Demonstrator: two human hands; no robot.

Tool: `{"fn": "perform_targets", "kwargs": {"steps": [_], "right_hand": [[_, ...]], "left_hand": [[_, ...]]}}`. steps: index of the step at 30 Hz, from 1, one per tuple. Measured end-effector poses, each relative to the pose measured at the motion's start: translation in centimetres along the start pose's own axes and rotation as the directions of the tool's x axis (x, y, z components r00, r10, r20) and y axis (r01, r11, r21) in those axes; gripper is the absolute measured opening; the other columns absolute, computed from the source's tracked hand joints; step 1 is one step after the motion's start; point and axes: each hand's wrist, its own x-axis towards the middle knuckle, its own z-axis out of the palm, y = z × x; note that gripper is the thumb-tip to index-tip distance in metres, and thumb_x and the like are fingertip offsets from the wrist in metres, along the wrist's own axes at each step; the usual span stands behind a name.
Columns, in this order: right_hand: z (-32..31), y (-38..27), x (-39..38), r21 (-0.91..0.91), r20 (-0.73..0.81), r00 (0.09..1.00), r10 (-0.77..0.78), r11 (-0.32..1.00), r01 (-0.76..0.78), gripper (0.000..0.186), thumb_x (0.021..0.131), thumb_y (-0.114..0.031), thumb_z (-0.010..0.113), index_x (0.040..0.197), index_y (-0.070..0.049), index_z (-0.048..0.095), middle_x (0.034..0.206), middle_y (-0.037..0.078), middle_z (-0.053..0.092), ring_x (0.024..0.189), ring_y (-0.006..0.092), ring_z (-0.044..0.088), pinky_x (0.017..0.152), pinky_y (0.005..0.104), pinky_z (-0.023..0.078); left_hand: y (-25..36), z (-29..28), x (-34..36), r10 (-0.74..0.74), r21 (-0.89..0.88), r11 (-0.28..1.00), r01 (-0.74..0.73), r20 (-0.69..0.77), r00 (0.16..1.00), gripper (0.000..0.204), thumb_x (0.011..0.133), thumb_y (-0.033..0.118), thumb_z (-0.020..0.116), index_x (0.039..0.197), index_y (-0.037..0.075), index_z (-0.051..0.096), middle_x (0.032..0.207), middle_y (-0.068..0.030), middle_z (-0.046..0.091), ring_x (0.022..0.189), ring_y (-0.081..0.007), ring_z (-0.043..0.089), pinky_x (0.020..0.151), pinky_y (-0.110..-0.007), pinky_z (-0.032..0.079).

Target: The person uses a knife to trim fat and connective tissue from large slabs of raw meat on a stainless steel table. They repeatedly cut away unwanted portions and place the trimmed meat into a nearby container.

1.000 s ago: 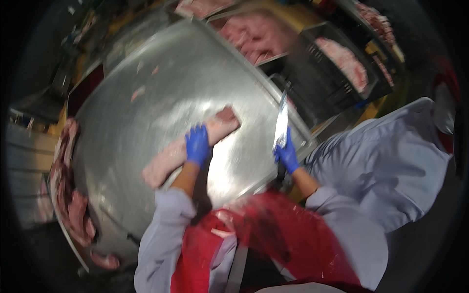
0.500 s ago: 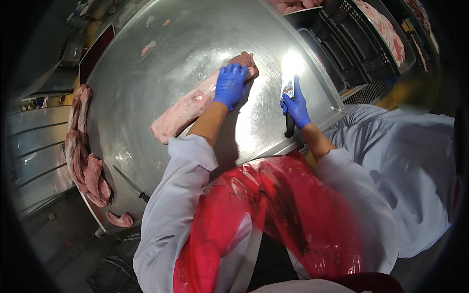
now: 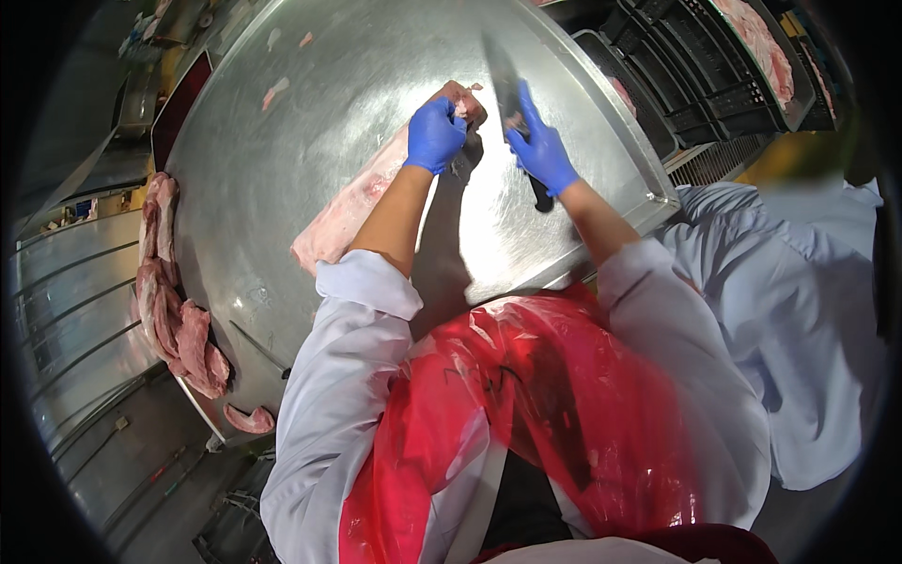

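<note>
A long pale-pink piece of meat (image 3: pixel 352 209) lies slantwise on the metal table (image 3: pixel 272 160), its darker end pointing away to the right. My left hand (image 3: pixel 435 134), in a blue glove, is closed at that far end, fingers curled as if pinching its upper edge; the fingertips are partly hidden. To the right, my gloved right hand (image 3: pixel 543 150) grips a knife (image 3: pixel 503 80) with a black handle. One finger stretches along the blade, which points away from me over the table and is blurred. The blade is apart from the meat.
Several strips of meat (image 3: pixel 169 301) lie along the table's left edge, with a small curved piece (image 3: pixel 249 418) nearby. A thin rod (image 3: pixel 256 344) lies beside my left sleeve. Black crates (image 3: pixel 681 75) stand beyond the right edge. A person's white clothing (image 3: pixel 770 310) is close on my right.
My right hand has raised the knife and moved it away from me and leftward, toward the meat's far end. My left hand's fingers have gone from lying over the meat to curled at its end.
</note>
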Motion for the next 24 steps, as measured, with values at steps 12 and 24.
{"fn": "perform_targets", "kwargs": {"steps": [12, 24], "right_hand": [[-0.9, -3.7, 1.8, -0.252, 0.518, 0.823, 0.236, 0.961, -0.116, 0.064, 0.099, -0.031, 0.047, 0.158, -0.035, 0.023, 0.084, 0.012, 0.066, 0.072, 0.0187, 0.064, 0.073, 0.0354, 0.055], [5.1, -2.0, 2.9, 0.010, 0.517, 0.851, 0.093, 0.993, -0.115, 0.076, 0.095, -0.021, 0.059, 0.160, -0.026, 0.020, 0.081, 0.010, 0.067, 0.061, 0.0157, 0.063, 0.062, 0.0321, 0.056]], "left_hand": [[0.9, -2.9, 0.3, -0.085, -0.315, 0.945, 0.082, 0.005, 0.996, 0.023, 0.091, 0.020, 0.069, 0.085, -0.002, 0.068, 0.071, -0.0071, 0.067, 0.064, -0.0103, 0.060, 0.061, -0.029, 0.050], [-4.7, -4.5, 3.1, -0.033, -0.537, 0.840, 0.075, 0.088, 0.996, 0.018, 0.087, 0.017, 0.071, 0.085, -0.001, 0.068, 0.076, -0.0019, 0.066, 0.069, -0.0097, 0.058, 0.064, -0.027, 0.048]]}}
